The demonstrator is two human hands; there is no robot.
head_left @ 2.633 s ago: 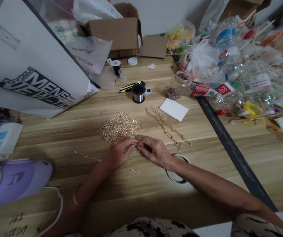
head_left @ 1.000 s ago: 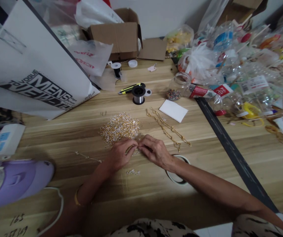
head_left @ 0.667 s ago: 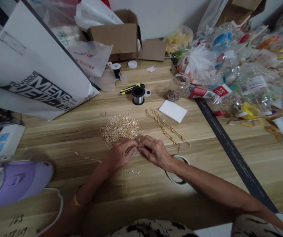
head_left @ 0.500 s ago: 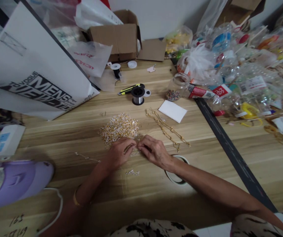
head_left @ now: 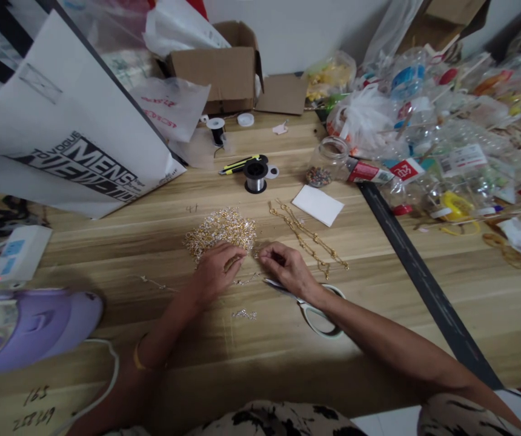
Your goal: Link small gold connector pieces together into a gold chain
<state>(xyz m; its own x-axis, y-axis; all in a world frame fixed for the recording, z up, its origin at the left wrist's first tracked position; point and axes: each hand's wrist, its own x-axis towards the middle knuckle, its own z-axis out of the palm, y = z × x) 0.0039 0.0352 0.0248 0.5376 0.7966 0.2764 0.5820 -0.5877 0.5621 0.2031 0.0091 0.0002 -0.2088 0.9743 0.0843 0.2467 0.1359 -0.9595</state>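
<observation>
A pile of gold and silver small parts lies on the wooden table. At its lower right edge is my left hand, its fingers pinched on something too small to make out. Just to the right, my right hand is also closed at the fingertips; what it holds is too small to see. A thin silver chain runs on the table below and between the hands. Scissors lie partly under my right wrist. Nearer to me is a small silver heap. Two gold chains lie right of the pile.
Behind the pile stand a wire spool, a cutter and a bead jar. A white card lies nearby. Plastic bottles crowd the right; a white bag and purple device are left.
My hands have moved slightly apart and a little away from me, with a gap now between the fingertips. More of the scissors and of the thin chain shows.
</observation>
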